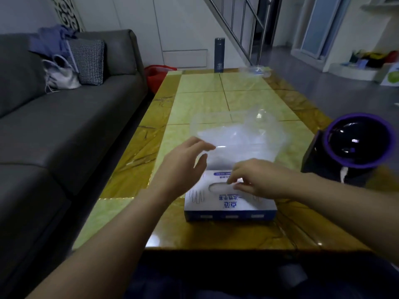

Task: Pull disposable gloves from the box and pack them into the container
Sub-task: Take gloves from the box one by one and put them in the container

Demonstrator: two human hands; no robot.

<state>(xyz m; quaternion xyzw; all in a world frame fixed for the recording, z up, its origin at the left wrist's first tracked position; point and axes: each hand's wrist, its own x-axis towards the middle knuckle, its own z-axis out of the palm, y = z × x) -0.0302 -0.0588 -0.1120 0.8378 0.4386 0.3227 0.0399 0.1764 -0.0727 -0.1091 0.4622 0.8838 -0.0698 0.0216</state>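
On the glove box slot, the right hand pinches a glove with its fingers; the left hand hovers just beyond the box, fingers apart. The clear container just behind the box already holds gloves, so I judge the packing partly done.

Table with box, container

Dim indoor light, glare on the glossy yellow-green tiled table, bright specks on the black purple-rimmed bin, left hand slightly smeared, edges bent.
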